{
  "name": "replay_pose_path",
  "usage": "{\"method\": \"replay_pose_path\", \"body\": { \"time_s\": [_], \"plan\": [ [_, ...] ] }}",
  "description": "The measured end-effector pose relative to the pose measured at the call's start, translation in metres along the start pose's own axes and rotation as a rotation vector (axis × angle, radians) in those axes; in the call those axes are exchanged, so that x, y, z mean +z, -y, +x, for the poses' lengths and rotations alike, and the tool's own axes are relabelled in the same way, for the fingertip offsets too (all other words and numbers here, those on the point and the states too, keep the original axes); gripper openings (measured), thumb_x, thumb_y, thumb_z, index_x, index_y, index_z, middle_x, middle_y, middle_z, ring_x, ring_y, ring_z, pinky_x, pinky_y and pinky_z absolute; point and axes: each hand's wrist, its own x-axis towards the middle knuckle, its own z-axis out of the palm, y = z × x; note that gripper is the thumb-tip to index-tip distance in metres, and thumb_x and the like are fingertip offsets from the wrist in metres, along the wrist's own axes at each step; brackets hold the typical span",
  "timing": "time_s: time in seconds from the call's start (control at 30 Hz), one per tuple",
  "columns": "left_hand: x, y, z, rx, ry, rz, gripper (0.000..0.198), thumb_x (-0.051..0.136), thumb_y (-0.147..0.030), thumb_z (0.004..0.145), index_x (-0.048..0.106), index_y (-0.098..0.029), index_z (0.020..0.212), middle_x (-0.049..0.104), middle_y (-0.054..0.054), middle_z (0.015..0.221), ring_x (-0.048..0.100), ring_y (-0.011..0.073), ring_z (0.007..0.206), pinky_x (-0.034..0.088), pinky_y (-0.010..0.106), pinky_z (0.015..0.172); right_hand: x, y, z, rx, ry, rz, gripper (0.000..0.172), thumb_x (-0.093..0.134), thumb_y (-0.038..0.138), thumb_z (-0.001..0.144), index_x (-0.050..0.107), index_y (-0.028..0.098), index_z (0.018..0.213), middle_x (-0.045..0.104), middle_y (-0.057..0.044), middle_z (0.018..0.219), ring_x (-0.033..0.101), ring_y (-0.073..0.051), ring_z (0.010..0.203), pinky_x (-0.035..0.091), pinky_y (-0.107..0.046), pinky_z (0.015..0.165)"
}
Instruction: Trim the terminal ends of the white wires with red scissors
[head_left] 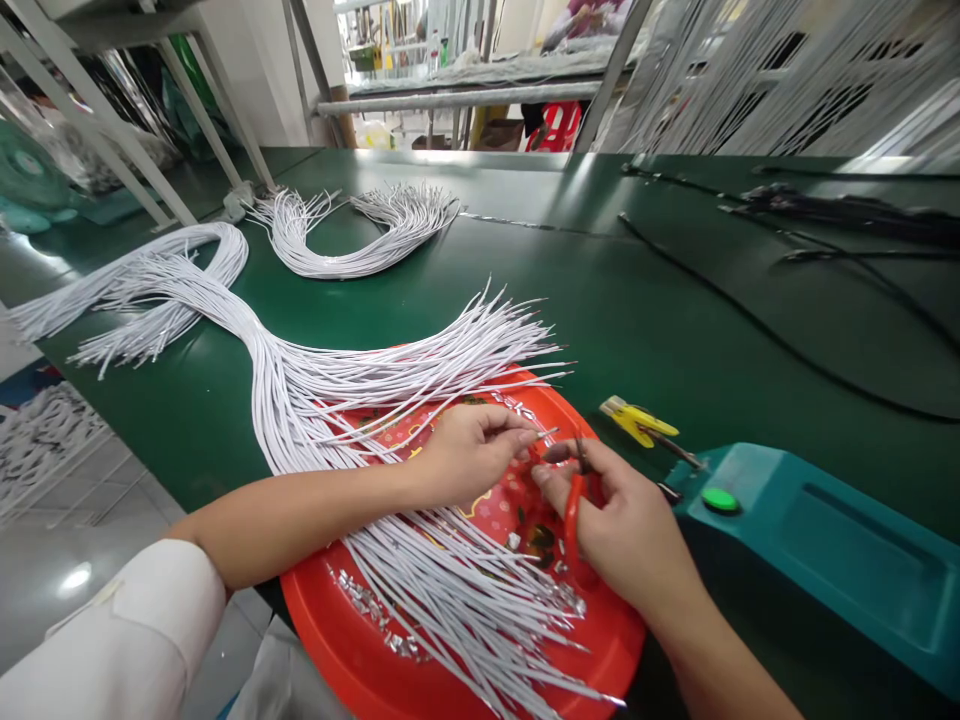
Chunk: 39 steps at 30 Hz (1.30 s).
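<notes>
— Where are the person's hands?
— Take the view as a clock face. The left hand (pixel 480 455) is just below the centre, at 6 o'clock, over the red tray (pixel 319 640). The right hand (pixel 626 525) is between 4 and 5, at the tray's rim.

— What do the fingers hold?
— On the left, thumb and forefinger are pinched together on 1 wire end (pixel 549 433), its tip pointing to 3 o'clock. The right fingers are curled closed around red-handled scissors (pixel 573 510), blades near that tip. I cannot tell how far apart the blades stand.

— And the other wires?
— A thick white bundle (pixel 262 385) comes in from 9 o'clock and fans into 2 spreads: the upper (pixel 457 350) crosses the tray's far edge, the lower (pixel 457 600) lies across the tray and passes under the left forearm. Small silvery bits (pixel 375 608) are scattered in the tray.

— What else is on the green worktop (pixel 600 290)?
— At 10 o'clock, a curved white coil (pixel 352 262). Between 2 and 3, black cables (pixel 750 345). At 4, a teal machine (pixel 840 560) with a green button (pixel 720 500); just beside it, between 3 and 4, a yellow clip (pixel 637 420).

— Beyond?
— At 1 o'clock, a red stool (pixel 561 125).
</notes>
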Motion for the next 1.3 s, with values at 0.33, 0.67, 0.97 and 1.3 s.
{"method": "replay_pose_path", "body": {
  "time_s": [0.33,0.67,0.97,1.3],
  "plan": [
    [0.001,0.024,0.006,0.085,0.121,0.179,0.022,0.048,-0.025,0.082,0.063,-0.013,0.071,0.059,0.000,0.063,0.048,0.0082,0.057,0.037,0.021,0.056,-0.008,-0.011,0.002,-0.366,-0.215,-0.191,0.019,0.053,0.030,0.078,0.059,0.026,0.096,0.068,-0.006,0.095,0.064,-0.024,0.085,0.049,-0.036,0.074],
    [0.001,0.024,0.006,0.098,0.178,0.463,0.022,0.046,-0.017,0.079,0.067,-0.013,0.074,0.067,0.003,0.073,0.055,0.0120,0.066,0.040,0.021,0.060,-0.010,-0.018,0.005,-0.875,-0.093,-0.796,0.029,0.045,0.011,0.072,0.064,0.021,0.092,0.067,-0.009,0.078,0.062,-0.023,0.076,0.039,-0.028,0.058],
    [-0.002,0.020,0.003,0.230,0.336,0.712,0.024,0.047,-0.014,0.082,0.069,-0.012,0.091,0.070,0.010,0.091,0.062,0.0205,0.083,0.044,0.028,0.071,-0.007,-0.025,0.005,-0.523,-0.033,-0.738,0.021,0.048,0.024,0.071,0.059,0.021,0.088,0.063,-0.003,0.059,0.059,-0.020,0.054,0.035,-0.026,0.049],
    [-0.002,0.024,-0.002,0.553,0.427,1.039,0.022,0.045,-0.020,0.088,0.064,-0.011,0.089,0.064,0.009,0.085,0.060,0.0170,0.075,0.045,0.026,0.067,-0.012,-0.003,0.004,-0.193,0.129,-0.402,0.008,0.048,0.032,0.073,0.049,0.025,0.077,0.061,0.000,0.060,0.055,-0.018,0.049,0.038,-0.027,0.048]
  ]
}}
